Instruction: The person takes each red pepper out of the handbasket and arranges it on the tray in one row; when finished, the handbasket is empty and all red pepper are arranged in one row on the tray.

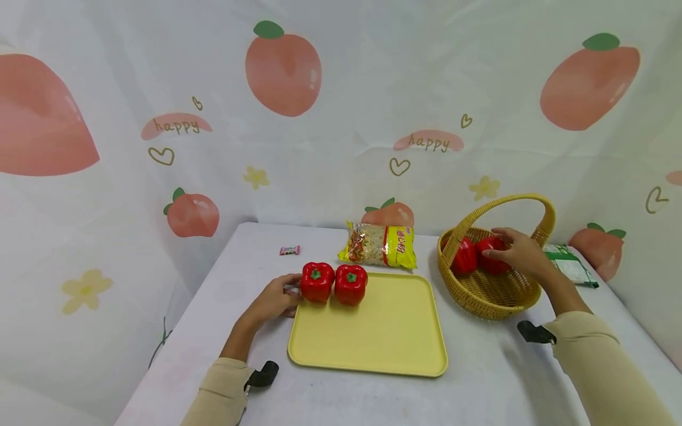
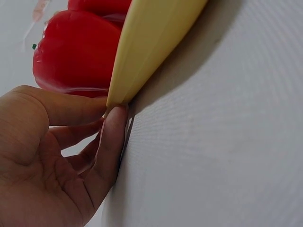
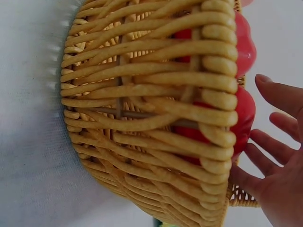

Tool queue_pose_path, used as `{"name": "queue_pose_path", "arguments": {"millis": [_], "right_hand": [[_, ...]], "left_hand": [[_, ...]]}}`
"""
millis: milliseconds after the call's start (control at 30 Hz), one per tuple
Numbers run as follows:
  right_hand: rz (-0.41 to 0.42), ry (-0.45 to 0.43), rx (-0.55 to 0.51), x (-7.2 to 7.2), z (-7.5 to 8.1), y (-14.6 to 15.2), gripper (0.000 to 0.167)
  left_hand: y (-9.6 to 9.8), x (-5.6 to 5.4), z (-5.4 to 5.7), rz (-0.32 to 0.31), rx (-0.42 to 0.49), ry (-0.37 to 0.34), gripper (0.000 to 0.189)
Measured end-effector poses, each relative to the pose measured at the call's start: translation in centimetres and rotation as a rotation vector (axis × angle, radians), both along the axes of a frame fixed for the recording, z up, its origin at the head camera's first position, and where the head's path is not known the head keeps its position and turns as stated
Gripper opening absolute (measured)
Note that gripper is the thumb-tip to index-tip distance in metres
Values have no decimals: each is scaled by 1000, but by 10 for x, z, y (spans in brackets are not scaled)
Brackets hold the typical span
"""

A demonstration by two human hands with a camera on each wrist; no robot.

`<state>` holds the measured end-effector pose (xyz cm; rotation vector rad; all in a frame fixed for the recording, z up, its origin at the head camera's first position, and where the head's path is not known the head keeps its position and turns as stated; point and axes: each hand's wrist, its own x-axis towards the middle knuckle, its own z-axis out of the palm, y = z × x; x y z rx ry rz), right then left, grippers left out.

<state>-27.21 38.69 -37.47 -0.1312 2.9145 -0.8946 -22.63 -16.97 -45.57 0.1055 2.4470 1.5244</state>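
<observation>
My left hand is at the left rim of a yellow tray. In the left wrist view, its thumb and a finger pinch the tray's edge. Two red bell peppers with green stems stand side by side in the tray's far left corner. On the right, my right hand reaches into a woven basket beneath its tall handle. Two more red peppers lie in there. The right wrist view shows loosely spread fingers against the nearer pepper, with the thumb raised off it.
Behind the tray lies a yellow and clear food packet. A small pink wrapped candy is at the back left. A green and white packet sits right of the basket, partly hidden by the right arm. A printed cloth hangs behind the table.
</observation>
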Motion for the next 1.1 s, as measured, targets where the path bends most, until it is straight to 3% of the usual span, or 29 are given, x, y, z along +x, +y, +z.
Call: {"name": "queue_pose_path", "arguments": {"millis": [200, 400, 667, 1100], "right_hand": [[34, 38, 21, 0, -2, -3, 74], [25, 21, 76, 0, -4, -6, 71], [48, 17, 66, -2, -6, -4, 66], [29, 49, 85, 9, -2, -1, 78]], "left_hand": [[1, 0, -1, 24, 5, -11, 64], [1, 0, -1, 11, 6, -1, 64], [1, 1, 0, 16, 3, 4, 63], [1, 1, 1, 4, -7, 14, 64]]}}
